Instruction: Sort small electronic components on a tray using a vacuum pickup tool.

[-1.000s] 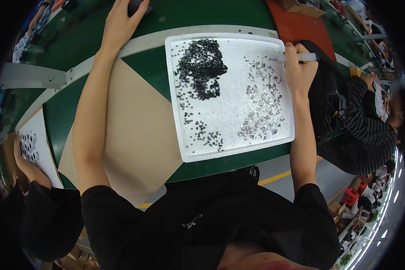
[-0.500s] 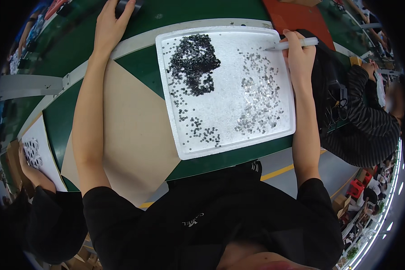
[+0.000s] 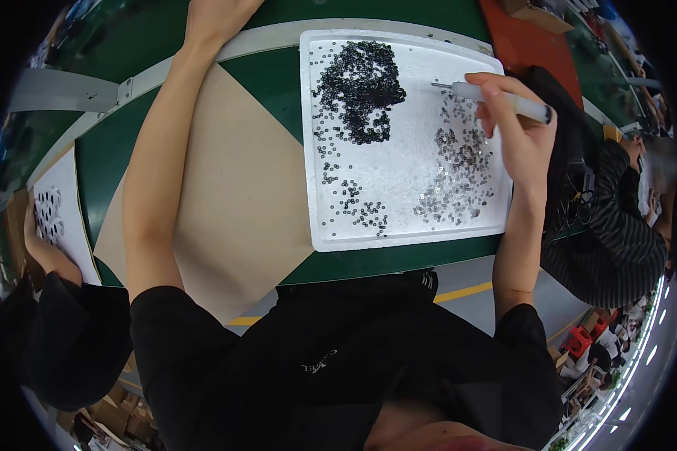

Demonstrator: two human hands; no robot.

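My right hand (image 3: 523, 131) is closed around a white pen-shaped tool (image 3: 504, 100), gripped at the right edge of a white foam tray (image 3: 410, 242). The tool's thin metal tip points left, above the tray's far right part. Small black rings (image 3: 361, 83) lie heaped at the tray's far left, with more scattered toward its near left corner. Small clear or greyish pieces (image 3: 462, 169) are spread over the right side, partly behind my right hand. My left hand (image 3: 222, 16) reaches to the far edge of the picture, where its fingers are cut off.
A brown sheet of board (image 3: 226, 188) lies on the green table (image 3: 353, 270) left of the tray. A reddish-brown board (image 3: 534, 52) and dark bag-like thing (image 3: 557, 150) are at the right. Co-workers sit on both sides; the left one's hand (image 3: 49, 244) touches a white sheet.
The view has shifted, so the tray appears farther right. My right hand has turned, and the tool tip sits slightly farther left over the tray. My left hand's fingers have left the picture.
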